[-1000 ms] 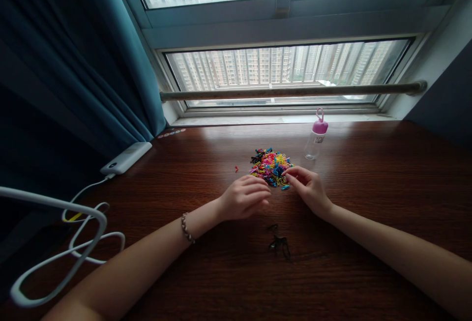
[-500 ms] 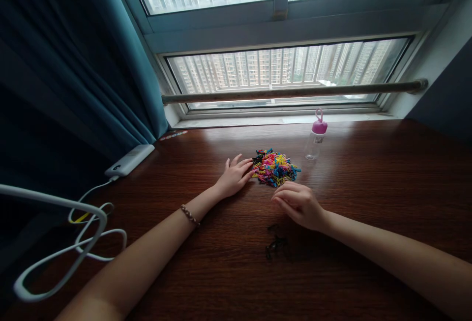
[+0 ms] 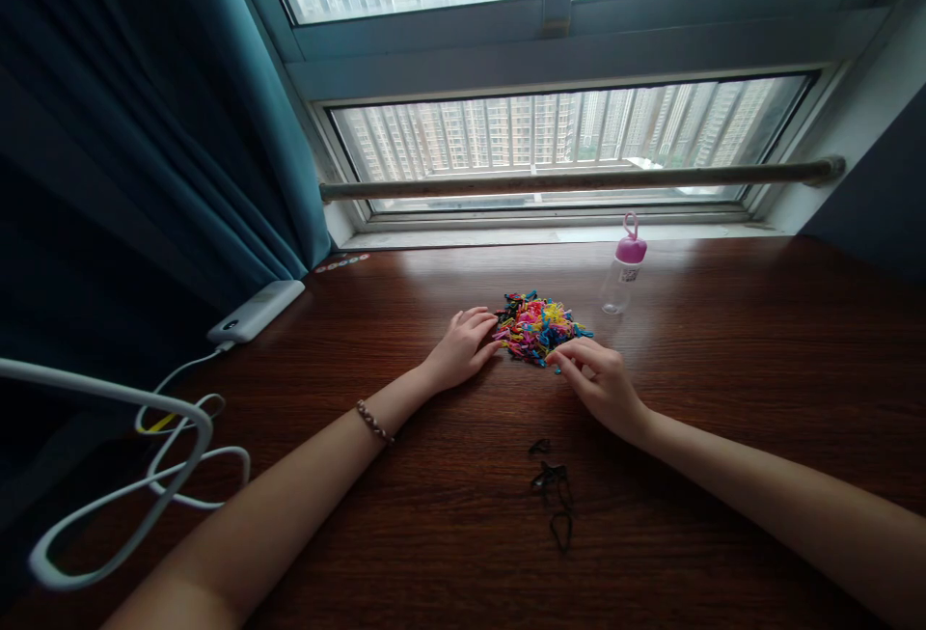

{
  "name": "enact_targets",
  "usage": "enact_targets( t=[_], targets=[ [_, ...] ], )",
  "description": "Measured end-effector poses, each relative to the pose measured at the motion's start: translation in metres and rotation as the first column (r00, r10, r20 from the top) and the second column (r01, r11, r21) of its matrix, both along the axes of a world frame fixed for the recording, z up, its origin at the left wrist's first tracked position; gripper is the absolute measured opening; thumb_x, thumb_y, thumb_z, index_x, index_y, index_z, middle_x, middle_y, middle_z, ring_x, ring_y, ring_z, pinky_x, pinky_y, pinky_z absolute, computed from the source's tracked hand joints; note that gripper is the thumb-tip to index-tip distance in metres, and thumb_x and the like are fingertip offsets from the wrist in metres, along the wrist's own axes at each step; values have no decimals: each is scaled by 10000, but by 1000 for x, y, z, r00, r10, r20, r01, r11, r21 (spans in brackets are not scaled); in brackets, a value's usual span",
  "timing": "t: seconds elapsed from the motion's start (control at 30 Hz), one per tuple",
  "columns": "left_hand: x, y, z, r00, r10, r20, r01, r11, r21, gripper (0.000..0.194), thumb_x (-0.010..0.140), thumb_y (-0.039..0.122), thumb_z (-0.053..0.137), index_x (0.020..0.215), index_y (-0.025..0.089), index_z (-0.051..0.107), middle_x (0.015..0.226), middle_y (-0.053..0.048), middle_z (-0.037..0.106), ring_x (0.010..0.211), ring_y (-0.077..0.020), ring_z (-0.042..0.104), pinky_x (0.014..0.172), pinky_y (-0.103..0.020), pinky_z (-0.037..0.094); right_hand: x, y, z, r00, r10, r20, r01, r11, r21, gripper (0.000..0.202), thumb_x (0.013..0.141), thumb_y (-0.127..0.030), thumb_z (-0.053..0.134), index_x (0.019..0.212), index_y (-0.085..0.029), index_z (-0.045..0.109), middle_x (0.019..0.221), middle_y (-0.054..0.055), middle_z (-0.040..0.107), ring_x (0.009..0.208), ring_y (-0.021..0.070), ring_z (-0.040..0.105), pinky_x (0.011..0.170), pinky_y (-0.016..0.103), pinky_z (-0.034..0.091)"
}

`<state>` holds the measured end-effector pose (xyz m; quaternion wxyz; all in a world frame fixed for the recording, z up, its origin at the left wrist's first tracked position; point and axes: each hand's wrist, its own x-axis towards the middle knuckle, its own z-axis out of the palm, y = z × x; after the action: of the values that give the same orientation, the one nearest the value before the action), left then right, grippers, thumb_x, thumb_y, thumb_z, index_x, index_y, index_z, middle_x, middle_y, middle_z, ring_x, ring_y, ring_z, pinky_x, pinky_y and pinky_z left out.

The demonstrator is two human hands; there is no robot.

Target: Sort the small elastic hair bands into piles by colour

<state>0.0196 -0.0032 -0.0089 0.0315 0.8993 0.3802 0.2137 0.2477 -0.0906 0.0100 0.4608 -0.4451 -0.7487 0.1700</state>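
Note:
A heap of small, many-coloured elastic hair ties [image 3: 536,323] lies on the brown wooden table [image 3: 752,369]. At its left edge rests my left hand [image 3: 463,348], palm down and open, the fingertips touching the dark ties there. My right hand [image 3: 599,381] is at the heap's near right edge, thumb and fingers drawn into a pinch. What lies between those fingertips is too small to make out; a speck of blue shows just below them. Closer to me, several black hair ties [image 3: 556,480] lie apart from the heap, one spread as a loop.
Behind the heap stands a clear bottle with a pink lid [image 3: 631,252]. A white power bank [image 3: 257,310] and its looped white cable [image 3: 192,447] are at the left, beside the blue curtain [image 3: 282,157]. A metal rail [image 3: 579,179] crosses the window.
My right hand has moved slightly right and forward to the heap's edge. Its shift leaves more of the black ties showing, including a loop nearer me. My left fingers have drawn closer together.

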Motion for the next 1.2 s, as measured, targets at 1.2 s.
enact_targets(
  t=[1.2],
  targets=[
    [1, -2, 5, 940, 80, 332, -119, 988, 99, 68, 799, 169, 494, 782, 170, 561, 768, -42, 568, 796, -175, 538, 733, -315, 459, -3, 11, -16, 934, -108, 339, 103, 994, 33, 306, 826, -235, 466, 1106, -269, 583, 1211, 20, 527, 1049, 262, 406, 883, 453, 338]
  ],
)
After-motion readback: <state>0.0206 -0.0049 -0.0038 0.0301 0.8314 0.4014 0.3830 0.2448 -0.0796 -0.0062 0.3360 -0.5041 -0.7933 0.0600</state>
